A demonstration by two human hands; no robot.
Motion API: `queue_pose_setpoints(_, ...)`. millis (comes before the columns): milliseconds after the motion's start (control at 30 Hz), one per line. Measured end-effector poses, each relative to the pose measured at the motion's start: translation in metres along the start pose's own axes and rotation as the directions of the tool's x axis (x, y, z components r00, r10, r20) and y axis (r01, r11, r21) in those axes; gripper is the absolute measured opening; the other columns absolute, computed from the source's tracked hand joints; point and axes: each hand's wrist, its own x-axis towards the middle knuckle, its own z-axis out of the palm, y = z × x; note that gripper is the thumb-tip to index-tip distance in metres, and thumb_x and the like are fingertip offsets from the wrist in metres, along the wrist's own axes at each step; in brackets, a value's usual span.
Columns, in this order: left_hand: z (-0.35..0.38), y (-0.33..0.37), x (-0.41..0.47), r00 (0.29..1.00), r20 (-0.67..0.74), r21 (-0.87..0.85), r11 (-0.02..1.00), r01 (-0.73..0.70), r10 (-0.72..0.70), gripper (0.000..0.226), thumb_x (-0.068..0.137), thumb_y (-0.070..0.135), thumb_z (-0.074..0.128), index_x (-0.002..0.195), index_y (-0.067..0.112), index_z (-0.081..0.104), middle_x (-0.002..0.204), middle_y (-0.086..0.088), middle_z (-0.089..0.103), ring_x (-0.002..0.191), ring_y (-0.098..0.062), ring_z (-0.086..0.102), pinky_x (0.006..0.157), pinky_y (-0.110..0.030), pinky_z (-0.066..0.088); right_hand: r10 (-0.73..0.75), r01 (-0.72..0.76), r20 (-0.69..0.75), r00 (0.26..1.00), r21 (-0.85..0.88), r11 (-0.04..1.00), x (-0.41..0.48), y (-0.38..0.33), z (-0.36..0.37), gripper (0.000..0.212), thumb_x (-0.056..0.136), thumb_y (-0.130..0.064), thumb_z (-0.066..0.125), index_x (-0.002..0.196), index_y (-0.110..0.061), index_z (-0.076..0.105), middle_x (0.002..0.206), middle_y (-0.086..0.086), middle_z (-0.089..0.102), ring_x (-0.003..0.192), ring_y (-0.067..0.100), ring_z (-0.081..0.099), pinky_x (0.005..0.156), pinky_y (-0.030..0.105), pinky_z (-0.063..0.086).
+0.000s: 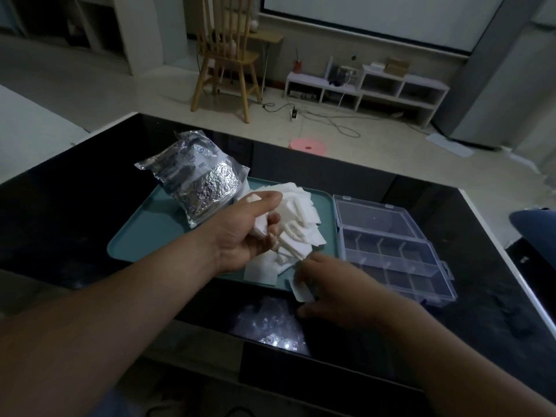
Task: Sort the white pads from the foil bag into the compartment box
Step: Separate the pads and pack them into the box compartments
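Curled palm-up, the left grip [243, 233] holds a small bunch of white pads [259, 225] above the teal tray [144, 233]. Nearer and to the right, the right grip [334, 284] appears to pinch a single pad [301, 291] at the tray's near edge, though blur softens the fingers. A loose pile [301, 218] of more pads lies on the tray's right half, and the foil bag [198, 182] slumps at its far left. The compartment box [397, 260] sits on the dark tabletop [75, 206] just beside the tray's right edge. It is right of the right grip and slightly farther off, with its lid [373, 215] open to the far side. Its long axis runs left to right, skewed nearer at the right end. No pad shows in its compartments. The right grip is plainly the nearer one, so a short carry rightward should reach the closest cells.
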Motion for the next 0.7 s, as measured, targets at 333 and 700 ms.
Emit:
queue_pose_setpoints(333,0.005,-0.012,-0.01,0.976,0.206,0.366,0.931,-0.012,-0.069,0.044,0.099,0.045,0.059,0.125,0.011,0.064,0.1,-0.012,0.063,0.088,-0.024,0.063,0.065,-0.029,0.048,0.031,0.072,-0.152,0.988,0.626,0.776,0.004,0.001,-0.052,0.004,0.095,-0.018,0.075,0.098,-0.018,0.073,0.094,0.0,0.077,0.089,0.012,0.074,0.086,0.029,0.059)
queue_pose_setpoints(700,-0.011,0.002,0.023,0.99,-0.111,0.16,0.985,-0.063,0.081,0.01,0.097,0.015,0.064,0.101,0.024,0.062,0.071,-0.003,0.052,0.057,-0.016,0.05,0.041,-0.02,0.039,0.463,-0.2,-0.38,0.801,0.559,0.805,0.067,0.028,-0.028,0.027,0.095,-0.037,0.07,0.116,-0.022,0.061,0.112,-0.008,0.065,0.097,0.011,0.063,0.085,0.035,0.055)
